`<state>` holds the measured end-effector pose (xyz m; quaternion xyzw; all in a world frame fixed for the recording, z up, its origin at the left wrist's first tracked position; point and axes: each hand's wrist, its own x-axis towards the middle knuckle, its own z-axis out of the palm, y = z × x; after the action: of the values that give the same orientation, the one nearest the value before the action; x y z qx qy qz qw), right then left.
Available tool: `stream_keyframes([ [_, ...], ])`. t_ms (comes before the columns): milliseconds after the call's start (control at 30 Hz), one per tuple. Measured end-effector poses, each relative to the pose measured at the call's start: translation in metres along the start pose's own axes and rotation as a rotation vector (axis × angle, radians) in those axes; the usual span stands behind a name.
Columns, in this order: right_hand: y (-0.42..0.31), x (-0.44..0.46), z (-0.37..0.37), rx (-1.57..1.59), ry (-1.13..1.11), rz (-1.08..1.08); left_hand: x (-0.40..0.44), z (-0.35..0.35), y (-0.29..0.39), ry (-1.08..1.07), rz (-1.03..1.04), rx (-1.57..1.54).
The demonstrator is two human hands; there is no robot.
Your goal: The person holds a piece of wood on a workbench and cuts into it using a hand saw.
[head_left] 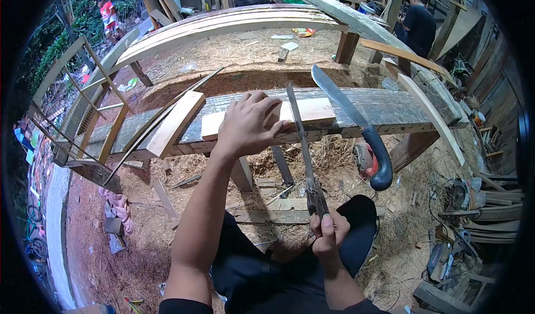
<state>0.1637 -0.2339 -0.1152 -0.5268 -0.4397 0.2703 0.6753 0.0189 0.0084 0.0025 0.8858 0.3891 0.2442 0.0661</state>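
My left hand [248, 121] presses down on a pale wooden board [312, 112] lying along the weathered bench beam [384, 106]. Its fingers curl over the board and the thumb points right, towards a blade. In my right hand [330, 233] is the dark handle of a hand saw [301, 135], seen almost edge-on. The saw's blade crosses the board just right of my left thumb; whether its teeth have cut in, I cannot tell. Farther right, a machete [348, 110] rests on the beam, its black handle [380, 160] jutting over the near edge.
Another pale board [177, 121] and a slatted wooden frame [83, 113] rest on the beam's left. Long planks [234, 25] lie behind. A red power tool [365, 159] sits below. Scrap wood [496, 219] is piled right. Other people [419, 24] are in the background.
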Motion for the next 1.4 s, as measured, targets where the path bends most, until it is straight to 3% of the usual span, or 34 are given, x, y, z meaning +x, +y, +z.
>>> stream_keyframes([
  [733, -0.004, 0.007, 0.027, 0.035, 0.059, 0.041, 0.004, 0.003, -0.003, 0.026, -0.044, -0.044],
  [800, -0.001, -0.014, 0.017, -0.079, 0.016, 0.062, 0.004, 0.002, -0.002, -0.004, -0.054, -0.043],
  [833, -0.002, -0.018, 0.015, -0.093, 0.004, -0.034, 0.006, 0.000, -0.002, -0.027, -0.073, -0.041],
  [1000, -0.014, 0.029, 0.038, 0.035, 0.083, 0.075, 0.005, 0.002, -0.004, -0.018, -0.045, -0.001],
  [1067, -0.013, 0.030, 0.036, 0.027, 0.015, 0.048, 0.007, 0.002, -0.007, 0.001, -0.035, -0.025],
  [1267, -0.011, -0.031, 0.007, 0.084, 0.028, 0.086, 0.006, 0.002, -0.005, -0.014, -0.029, 0.056],
  [1333, -0.006, -0.001, 0.009, -0.045, -0.001, 0.015, 0.003, 0.003, -0.006, 0.004, -0.008, 0.063],
  [1400, -0.018, 0.039, 0.028, 0.026, 0.024, 0.117, 0.004, 0.002, -0.005, 0.036, 0.020, 0.071],
])
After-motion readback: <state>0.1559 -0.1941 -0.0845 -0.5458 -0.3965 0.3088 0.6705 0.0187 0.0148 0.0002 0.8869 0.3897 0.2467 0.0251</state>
